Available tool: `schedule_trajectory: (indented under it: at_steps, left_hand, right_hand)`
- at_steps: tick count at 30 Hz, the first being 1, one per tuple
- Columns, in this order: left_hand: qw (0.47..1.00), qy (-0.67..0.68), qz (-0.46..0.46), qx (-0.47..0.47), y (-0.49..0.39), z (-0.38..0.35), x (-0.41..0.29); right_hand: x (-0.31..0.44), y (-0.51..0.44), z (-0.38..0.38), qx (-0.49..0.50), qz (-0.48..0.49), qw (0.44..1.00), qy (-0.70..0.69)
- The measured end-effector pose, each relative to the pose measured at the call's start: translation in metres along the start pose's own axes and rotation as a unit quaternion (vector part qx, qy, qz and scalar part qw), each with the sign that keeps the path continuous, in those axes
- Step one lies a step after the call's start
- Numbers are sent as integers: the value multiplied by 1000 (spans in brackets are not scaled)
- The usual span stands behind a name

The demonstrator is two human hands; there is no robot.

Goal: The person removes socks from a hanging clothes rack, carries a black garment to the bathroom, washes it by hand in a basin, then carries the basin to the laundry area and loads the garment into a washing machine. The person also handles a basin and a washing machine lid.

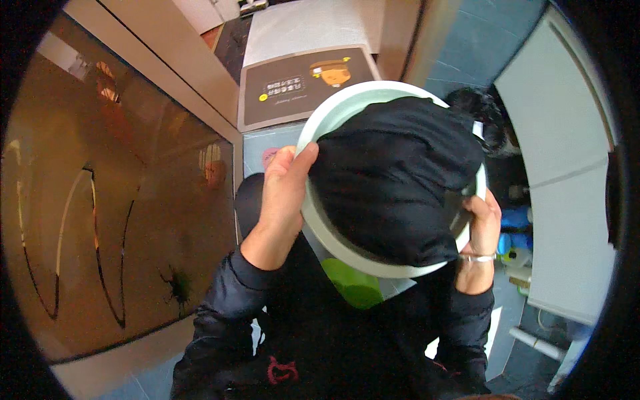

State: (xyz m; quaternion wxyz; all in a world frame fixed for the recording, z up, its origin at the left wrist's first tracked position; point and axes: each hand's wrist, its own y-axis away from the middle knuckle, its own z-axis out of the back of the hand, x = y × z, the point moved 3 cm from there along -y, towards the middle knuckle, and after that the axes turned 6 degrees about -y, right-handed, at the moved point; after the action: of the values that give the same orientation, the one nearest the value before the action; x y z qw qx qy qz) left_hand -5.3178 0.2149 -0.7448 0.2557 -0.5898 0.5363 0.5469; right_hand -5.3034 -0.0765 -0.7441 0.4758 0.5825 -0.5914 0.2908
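Note:
Both my hands hold a round pale-green plastic basin (320, 117) up in front of me. A bundle of black cloth (395, 165) fills it, with a small white tag (478, 129) at its right edge. My left hand (285, 180) grips the left rim, thumb over the top. On the right rim my right hand (482, 220) has its thumb inside, beside the cloth, and its wrist wears a bracelet (477, 258). The basin hides part of the floor below it.
A brown glass door panel (125, 225) stands at the left. Beyond the basin lies a printed brown mat (295, 92) on a pale floor (300, 25). At the right are a white cabinet (565, 165), blue and green bottles (515, 240) beneath it, and a white pipe (537, 344).

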Motion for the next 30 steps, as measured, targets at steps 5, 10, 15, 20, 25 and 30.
schedule_trajectory:
  at_steps: [5, 10, 15, 20, 25, 30]
  left_hand:
    - [996, -23, -3, -82, -40, 3, -2]
    - [964, -78, 115, -227, -56, 12, 19]
    - [914, -54, 244, -321, -99, -4, 22]
    - [902, 9, 223, -370, -115, -6, 28]
    - [923, 80, 202, -318, -132, 9, 11]
    - [939, 177, 89, -281, -167, 21, -107]
  right_hand:
    - [-32, -39, -9, -48, -18, 996, 79]
    - [-70, -108, 15, 35, 27, 930, 364]
    - [-106, -147, 25, 24, -117, 925, 360]
    - [-87, -188, -30, 83, -93, 923, 364]
    - [-25, -235, -122, 146, 14, 901, 409]
    - [37, -256, -230, 152, -71, 952, 254]
